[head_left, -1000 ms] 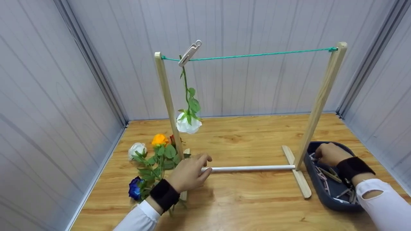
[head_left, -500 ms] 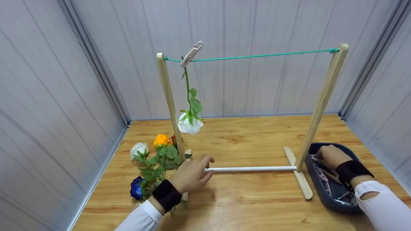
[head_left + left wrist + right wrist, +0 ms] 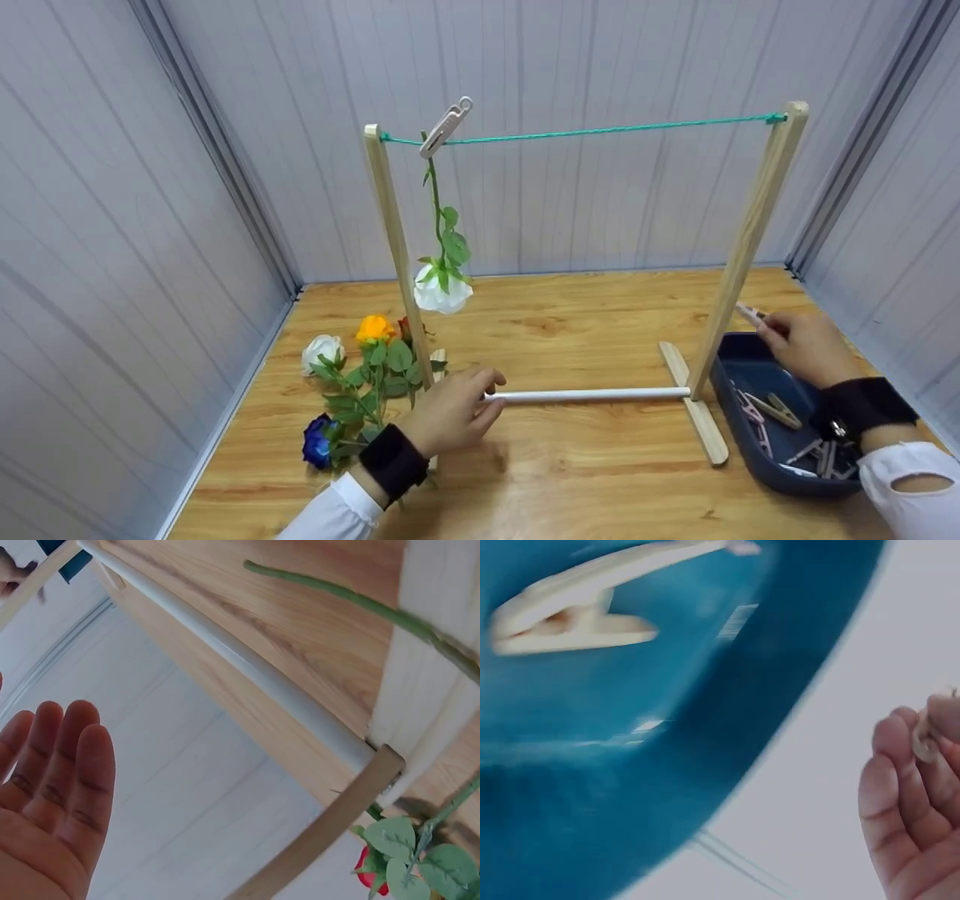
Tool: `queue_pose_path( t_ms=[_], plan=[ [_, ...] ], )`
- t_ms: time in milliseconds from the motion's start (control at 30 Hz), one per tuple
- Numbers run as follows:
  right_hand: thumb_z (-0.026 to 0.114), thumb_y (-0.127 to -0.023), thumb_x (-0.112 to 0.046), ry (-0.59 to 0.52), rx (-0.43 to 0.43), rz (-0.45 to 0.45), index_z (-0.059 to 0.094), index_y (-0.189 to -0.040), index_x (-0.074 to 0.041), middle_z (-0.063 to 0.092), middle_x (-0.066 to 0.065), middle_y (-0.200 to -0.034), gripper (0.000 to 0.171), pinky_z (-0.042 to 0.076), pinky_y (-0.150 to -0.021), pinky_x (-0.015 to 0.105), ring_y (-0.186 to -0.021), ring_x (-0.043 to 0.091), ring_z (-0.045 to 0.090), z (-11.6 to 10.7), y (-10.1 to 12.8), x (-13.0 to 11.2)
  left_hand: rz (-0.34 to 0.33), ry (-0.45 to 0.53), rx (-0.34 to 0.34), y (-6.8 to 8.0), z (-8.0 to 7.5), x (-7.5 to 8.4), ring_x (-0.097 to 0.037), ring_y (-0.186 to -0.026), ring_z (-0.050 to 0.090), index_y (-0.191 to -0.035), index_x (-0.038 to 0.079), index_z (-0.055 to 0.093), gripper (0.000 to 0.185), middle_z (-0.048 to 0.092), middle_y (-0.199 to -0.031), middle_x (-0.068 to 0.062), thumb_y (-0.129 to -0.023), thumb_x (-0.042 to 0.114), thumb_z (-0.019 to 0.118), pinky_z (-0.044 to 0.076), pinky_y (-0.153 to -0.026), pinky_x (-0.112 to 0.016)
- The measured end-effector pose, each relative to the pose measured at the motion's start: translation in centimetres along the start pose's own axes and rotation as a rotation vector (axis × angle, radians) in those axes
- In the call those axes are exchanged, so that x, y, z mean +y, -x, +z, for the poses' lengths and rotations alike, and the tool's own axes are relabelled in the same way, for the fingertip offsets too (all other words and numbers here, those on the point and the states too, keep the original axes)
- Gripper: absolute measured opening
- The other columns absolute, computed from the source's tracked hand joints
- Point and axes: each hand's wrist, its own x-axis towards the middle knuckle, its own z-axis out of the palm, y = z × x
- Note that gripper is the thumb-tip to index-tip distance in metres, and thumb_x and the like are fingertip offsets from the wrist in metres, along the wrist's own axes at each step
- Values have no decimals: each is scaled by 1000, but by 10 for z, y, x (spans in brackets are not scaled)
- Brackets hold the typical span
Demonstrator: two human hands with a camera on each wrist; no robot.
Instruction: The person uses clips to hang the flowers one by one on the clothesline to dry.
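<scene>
Head view: right hand (image 3: 806,346) pinching pale plastic clothespin (image 3: 750,313) above dark blue tray (image 3: 750,439); left hand (image 3: 450,411), fingers relaxed, on white crossbar (image 3: 592,393).

White sleeves, black wrist straps

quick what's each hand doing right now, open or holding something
Left hand: open, fingers resting on the white rod.
Right hand: holding a clothespin above the blue tray.
</scene>
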Motion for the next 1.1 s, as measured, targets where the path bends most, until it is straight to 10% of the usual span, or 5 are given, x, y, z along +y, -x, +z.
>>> queue_pose_path(
  t_ms=[333, 467, 867, 1100],
  plan=[
    [70, -97, 0, -142, 587, -89, 73, -96, 13, 71, 26, -79, 13, 32, -72, 1, -76, -30, 39, -40, 3, -65, 16, 141, 11, -2, 4, 10, -20, -93, 71, -118, 10, 70, 25, 73, -104, -4, -108, 33, 71, 59, -83, -31],
    [69, -97, 1, -205, 689, -151, 73, -96, 14, 69, -3, -80, 14, 35, -79, 2, -82, -27, 45, -52, 8, -93, 24, 148, 17, -3, 4, 17, -21, -92, 70, -118, 11, 70, 23, 73, -102, -4, -107, 31, 72, 58, -82, -30],
    [74, -84, 11, -193, 530, -547, 75, -98, 6, 74, 16, -86, 15, 51, -77, 12, -75, 20, 64, -30, 21, -158, 72, 78, 106, -17, -6, 42, -19, -93, 72, -131, 6, 68, 33, 74, -104, -5, -108, 30, 71, 61, -82, -31],
    [59, -111, -17, -120, 331, -821, 73, -97, -3, 71, 5, -87, 24, 56, -65, 31, -74, 17, 65, 0, 25, -185, 114, 73, 91, -29, -8, 58, -20, -98, 73, -142, 6, 62, 43, 73, -114, -6, -111, 36, 65, 61, -82, -31]
  ],
)
